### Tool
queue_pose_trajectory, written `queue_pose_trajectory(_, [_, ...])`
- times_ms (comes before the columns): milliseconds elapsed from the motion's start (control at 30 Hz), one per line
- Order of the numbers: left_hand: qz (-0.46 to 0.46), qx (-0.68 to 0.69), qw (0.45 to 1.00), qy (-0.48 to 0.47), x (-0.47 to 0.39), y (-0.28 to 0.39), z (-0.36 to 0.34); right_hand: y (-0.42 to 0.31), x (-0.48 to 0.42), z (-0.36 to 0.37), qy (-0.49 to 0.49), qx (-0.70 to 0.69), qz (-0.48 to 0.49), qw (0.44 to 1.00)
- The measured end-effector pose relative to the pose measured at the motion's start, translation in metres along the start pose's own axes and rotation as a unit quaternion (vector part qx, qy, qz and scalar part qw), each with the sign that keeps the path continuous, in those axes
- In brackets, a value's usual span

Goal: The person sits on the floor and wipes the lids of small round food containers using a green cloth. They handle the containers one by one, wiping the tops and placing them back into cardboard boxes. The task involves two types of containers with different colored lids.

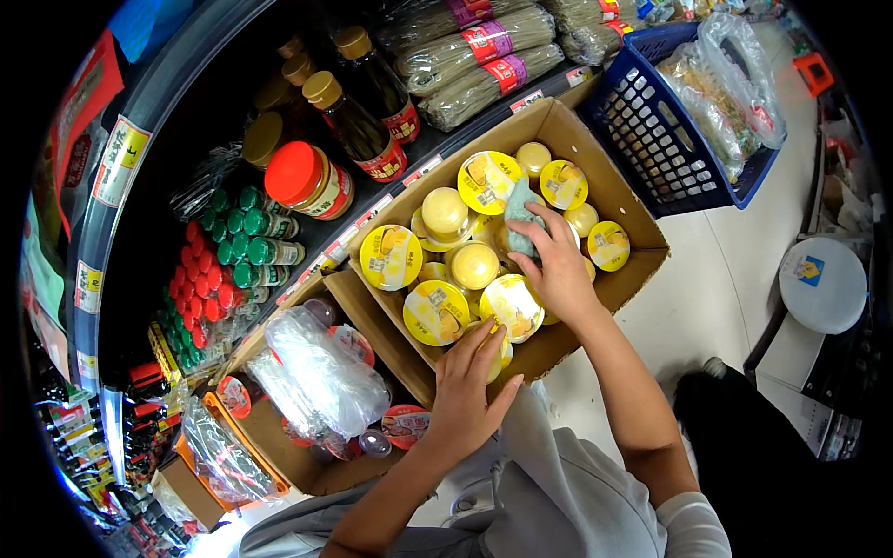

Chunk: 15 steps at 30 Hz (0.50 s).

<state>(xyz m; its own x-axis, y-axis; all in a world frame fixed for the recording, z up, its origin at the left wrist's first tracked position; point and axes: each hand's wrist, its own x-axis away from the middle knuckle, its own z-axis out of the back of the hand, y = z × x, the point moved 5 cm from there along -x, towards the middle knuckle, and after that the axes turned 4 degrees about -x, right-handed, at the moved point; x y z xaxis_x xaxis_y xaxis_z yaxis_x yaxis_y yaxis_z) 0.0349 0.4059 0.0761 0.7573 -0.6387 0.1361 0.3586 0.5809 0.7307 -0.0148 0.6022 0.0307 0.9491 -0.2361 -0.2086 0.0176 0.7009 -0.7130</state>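
Note:
My right hand (558, 268) holds a folded grey-green cloth (523, 217) over the cups in a cardboard box (600, 307). The plastic cups have yellow printed lids; one such cup (488, 183) lies beside the cloth, and others are upside down, like the cup (474, 265) in the middle. At the box's near edge is my left hand (467, 390), its thumb spread from the fingers. Its fingertips rest on or just above a yellow-lidded cup (497, 359), which they partly hide. Right of that cup sits another, its lid (513, 307) brightly lit.
To the left, a second cardboard box (328, 481) holds red-lidded cups and clear plastic bags (328, 376). Along the shelf stand a red-capped jar (307, 180), dark sauce bottles (356, 125) and noodle packs (481, 42). A blue basket (663, 132) stands right; a round white stool (823, 284) is farther right.

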Motion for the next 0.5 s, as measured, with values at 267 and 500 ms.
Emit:
queue_pose_trajectory(267, [-0.009, -0.014, 1.000, -0.004, 0.000, 0.001, -0.007, 0.038, 0.006, 0.018, 0.095, -0.118, -0.080, 0.985])
queue_pose_trajectory(500, [0.016, -0.008, 1.000, -0.015, 0.009, -0.003, -0.013, -0.012, -0.067, 0.006, 0.068, -0.064, 0.002, 0.996])
